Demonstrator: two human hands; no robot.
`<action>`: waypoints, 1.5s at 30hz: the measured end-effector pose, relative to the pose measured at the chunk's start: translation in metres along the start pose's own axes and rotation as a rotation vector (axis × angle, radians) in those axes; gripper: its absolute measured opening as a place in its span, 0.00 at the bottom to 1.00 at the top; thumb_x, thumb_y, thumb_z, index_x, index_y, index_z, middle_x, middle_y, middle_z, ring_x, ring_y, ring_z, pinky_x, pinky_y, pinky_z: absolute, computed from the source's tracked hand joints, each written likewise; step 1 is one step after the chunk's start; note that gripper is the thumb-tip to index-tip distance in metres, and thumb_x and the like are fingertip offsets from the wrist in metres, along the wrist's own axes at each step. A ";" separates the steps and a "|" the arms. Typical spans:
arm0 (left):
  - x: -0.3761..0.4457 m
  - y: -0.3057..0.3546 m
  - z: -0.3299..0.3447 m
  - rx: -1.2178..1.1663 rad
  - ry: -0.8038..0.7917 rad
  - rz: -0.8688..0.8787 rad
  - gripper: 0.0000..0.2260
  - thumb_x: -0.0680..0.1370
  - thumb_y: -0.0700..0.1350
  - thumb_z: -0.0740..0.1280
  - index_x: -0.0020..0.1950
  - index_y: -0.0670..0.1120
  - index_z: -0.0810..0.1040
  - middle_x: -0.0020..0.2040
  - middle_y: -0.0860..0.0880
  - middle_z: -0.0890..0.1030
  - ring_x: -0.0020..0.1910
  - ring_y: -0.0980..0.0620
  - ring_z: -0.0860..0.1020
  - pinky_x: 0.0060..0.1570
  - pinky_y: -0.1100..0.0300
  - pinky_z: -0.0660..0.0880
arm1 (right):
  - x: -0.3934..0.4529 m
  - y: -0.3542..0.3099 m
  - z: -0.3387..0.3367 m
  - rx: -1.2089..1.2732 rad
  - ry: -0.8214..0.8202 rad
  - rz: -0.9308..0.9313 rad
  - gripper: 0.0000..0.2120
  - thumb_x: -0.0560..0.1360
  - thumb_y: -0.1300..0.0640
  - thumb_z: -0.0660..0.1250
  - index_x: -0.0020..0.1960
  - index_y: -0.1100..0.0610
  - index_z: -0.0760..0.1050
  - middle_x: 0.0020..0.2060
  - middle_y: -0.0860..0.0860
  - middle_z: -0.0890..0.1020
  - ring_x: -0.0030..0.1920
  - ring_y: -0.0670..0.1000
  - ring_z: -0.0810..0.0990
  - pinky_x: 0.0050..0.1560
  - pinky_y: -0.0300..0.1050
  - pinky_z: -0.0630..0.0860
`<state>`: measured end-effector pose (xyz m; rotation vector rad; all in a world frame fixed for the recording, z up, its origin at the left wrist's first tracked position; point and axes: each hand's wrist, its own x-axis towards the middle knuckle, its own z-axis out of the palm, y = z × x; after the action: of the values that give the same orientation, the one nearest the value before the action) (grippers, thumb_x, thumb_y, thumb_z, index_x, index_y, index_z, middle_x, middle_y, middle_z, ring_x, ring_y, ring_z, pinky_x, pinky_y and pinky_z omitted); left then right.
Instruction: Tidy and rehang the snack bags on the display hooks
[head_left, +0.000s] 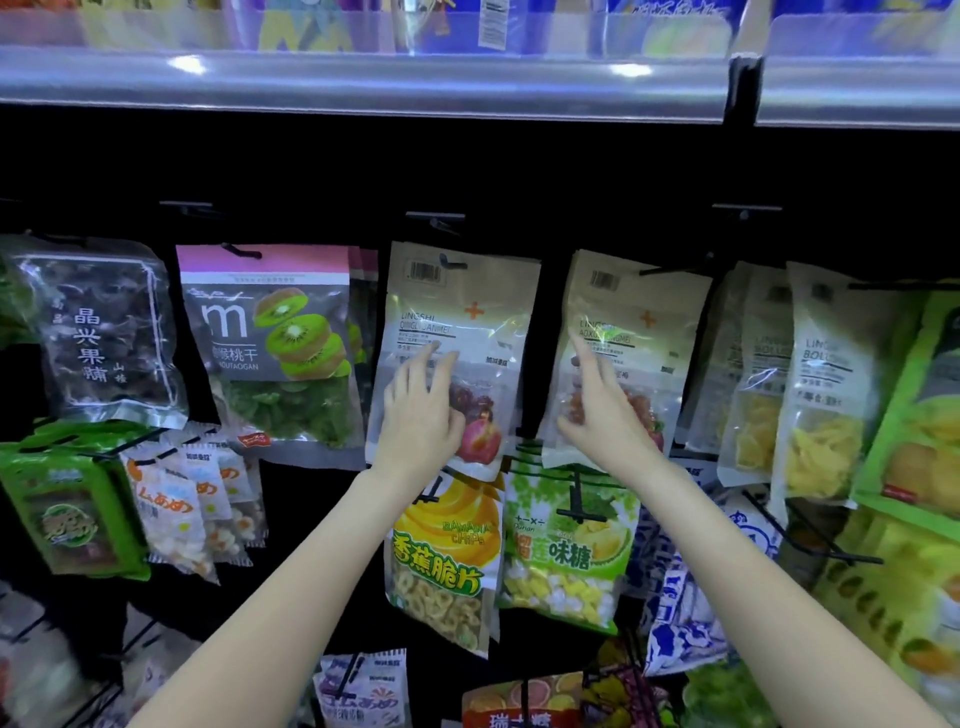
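A: Step? Both hands are up at two beige bags on neighbouring hooks, middle row.

B: Straightening. Left hand (423, 410), fingers spread and loose, rests on the left bag (457, 312); it grips nothing. Right hand (602, 410), forefinger up, thumb at the lower edge, touches the right bag (631, 312), which hangs tilted.

A: Next?

B: Judgement: square the right bag on its hook (670, 267), then smooth both flat.

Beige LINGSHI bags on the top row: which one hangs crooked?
The beige bag under the right hand, second beige bag from the left. It tilts with its bottom swung left; the bag under the left hand hangs nearly straight.
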<state>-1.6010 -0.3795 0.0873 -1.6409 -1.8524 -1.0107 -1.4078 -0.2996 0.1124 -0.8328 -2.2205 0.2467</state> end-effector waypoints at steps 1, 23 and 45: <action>0.006 0.010 0.003 -0.070 -0.021 -0.006 0.25 0.73 0.36 0.63 0.71 0.40 0.65 0.71 0.38 0.63 0.67 0.37 0.65 0.62 0.42 0.66 | -0.002 0.006 -0.007 0.003 0.047 0.035 0.43 0.75 0.62 0.66 0.75 0.43 0.40 0.69 0.52 0.59 0.42 0.50 0.76 0.40 0.40 0.73; 0.111 0.116 0.083 -0.743 -0.226 -0.196 0.37 0.72 0.50 0.72 0.75 0.46 0.56 0.63 0.52 0.70 0.65 0.53 0.69 0.59 0.65 0.64 | 0.074 0.097 -0.067 0.656 0.306 0.483 0.49 0.63 0.44 0.76 0.75 0.50 0.53 0.71 0.51 0.65 0.70 0.53 0.66 0.67 0.45 0.63; 0.065 0.123 0.043 -0.956 -0.179 -0.183 0.42 0.72 0.42 0.73 0.75 0.52 0.47 0.66 0.58 0.65 0.66 0.55 0.65 0.65 0.57 0.63 | 0.017 0.071 -0.098 0.765 0.342 0.350 0.52 0.66 0.45 0.74 0.77 0.49 0.42 0.76 0.47 0.52 0.75 0.51 0.53 0.71 0.52 0.56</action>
<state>-1.4873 -0.3031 0.1358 -2.1197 -1.7427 -2.1116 -1.3128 -0.2412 0.1632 -0.7414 -1.4648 0.9710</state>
